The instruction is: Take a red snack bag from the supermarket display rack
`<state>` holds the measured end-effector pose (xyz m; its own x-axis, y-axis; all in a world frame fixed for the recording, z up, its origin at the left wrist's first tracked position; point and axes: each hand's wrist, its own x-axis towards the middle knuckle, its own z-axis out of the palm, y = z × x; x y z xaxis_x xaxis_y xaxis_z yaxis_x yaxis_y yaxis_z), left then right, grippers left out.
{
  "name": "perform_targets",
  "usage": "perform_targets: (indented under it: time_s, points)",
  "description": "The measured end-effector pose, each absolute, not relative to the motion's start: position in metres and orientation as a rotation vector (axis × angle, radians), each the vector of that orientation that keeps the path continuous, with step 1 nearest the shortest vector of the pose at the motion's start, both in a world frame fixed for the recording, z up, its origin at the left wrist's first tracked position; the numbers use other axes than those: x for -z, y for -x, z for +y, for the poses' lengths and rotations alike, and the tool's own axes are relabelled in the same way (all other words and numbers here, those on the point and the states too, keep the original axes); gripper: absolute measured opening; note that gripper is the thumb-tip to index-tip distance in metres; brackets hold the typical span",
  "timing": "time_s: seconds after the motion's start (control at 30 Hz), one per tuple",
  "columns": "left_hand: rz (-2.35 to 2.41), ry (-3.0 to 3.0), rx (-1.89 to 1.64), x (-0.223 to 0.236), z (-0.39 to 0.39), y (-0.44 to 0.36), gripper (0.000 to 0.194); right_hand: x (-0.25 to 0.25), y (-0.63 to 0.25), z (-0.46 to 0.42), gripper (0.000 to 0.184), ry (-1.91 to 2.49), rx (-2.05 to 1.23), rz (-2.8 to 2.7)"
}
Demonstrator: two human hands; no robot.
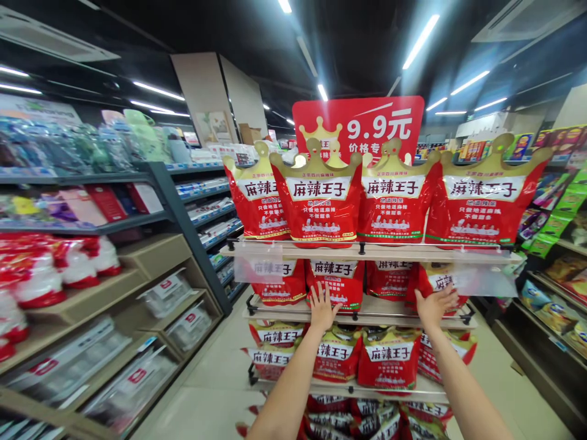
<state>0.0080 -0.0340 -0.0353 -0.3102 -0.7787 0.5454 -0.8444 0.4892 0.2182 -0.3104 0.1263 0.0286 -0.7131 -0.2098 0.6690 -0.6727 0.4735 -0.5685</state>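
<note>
Both arms reach out to the second tier of a display rack (321, 318) stocked with red snack bags. My left hand (323, 308) lies with fingers spread against the front of a red bag (337, 278) left of the middle. At the right end of that tier, my right hand (435, 307) is spread over another red bag (431, 278), covering part of its label. Neither hand has fingers wrapped round a bag. Between them stands a further red bag (392, 281), set deeper on the shelf.
Large crown-topped bags (316, 201) line the top tier under a red price sign (367, 122). Clear plastic flaps (486, 280) hang from its edge. Lower tiers hold more bags (387, 360). Shelving (156, 201) stands left, snack shelves (550, 293) right.
</note>
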Motion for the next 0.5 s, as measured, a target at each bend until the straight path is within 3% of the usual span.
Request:
perform_targets:
  time_s: [0.2,0.3,0.4,0.5]
  points:
    - [-1.978,-1.276,-0.172,0.033,-0.006,-0.003,0.080,-0.022,0.332,0.134,0.106,-0.956,-1.201,-2.141]
    - [-1.971,-1.004,-0.073,0.025,0.030,0.034,0.066,-0.024,0.329,0.137,0.101,-0.951,-1.171,-2.121]
    - [-2.224,-0.623,0.242,-0.001,0.060,0.109,0.055,-0.028,0.325,0.138,0.094,-0.954,-1.140,-2.154]
    - [-2.242,-0.788,0.620,-0.038,0.072,0.195,0.052,-0.032,0.326,0.138,0.091,-0.960,-1.119,-2.211]
